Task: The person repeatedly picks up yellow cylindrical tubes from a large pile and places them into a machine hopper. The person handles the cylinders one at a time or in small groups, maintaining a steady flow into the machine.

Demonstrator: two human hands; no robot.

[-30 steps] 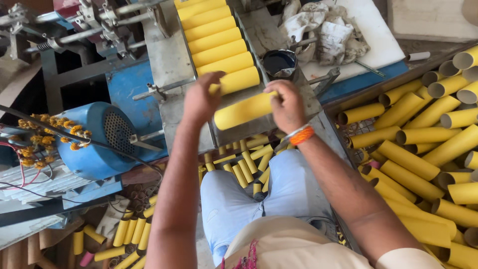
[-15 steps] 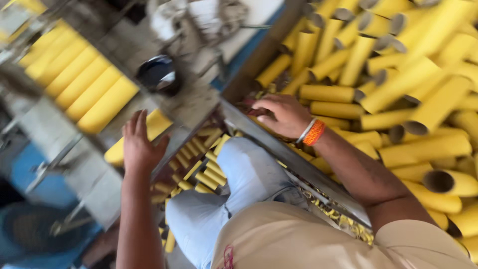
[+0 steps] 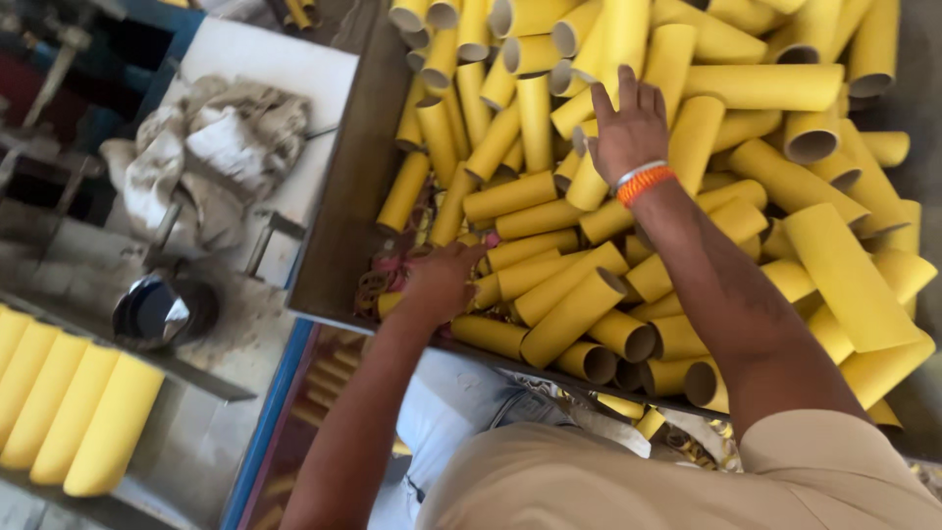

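Your right hand [image 3: 630, 123] lies flat, fingers spread, atop heap of yellow cardboard tubes [image 3: 687, 177] in bin; grasps nothing yet. Orange wristband [image 3: 645, 183] on that wrist. Your left hand [image 3: 440, 283] reaches into near corner of heap, fingers curled among tubes; grip cannot be told. Row of tubes [image 3: 69, 393] lies on machine tray at left, crumpled rag [image 3: 211, 147] and dark bowl [image 3: 162, 309] behind.

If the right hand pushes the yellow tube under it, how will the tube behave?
The yellow tube under the right hand is round and lies loosely on a heap of similar tubes, so it would probably roll or slide aside. Its open ends show thin walls around a hollow core, so it is likely light. A hard squeeze might dent it.
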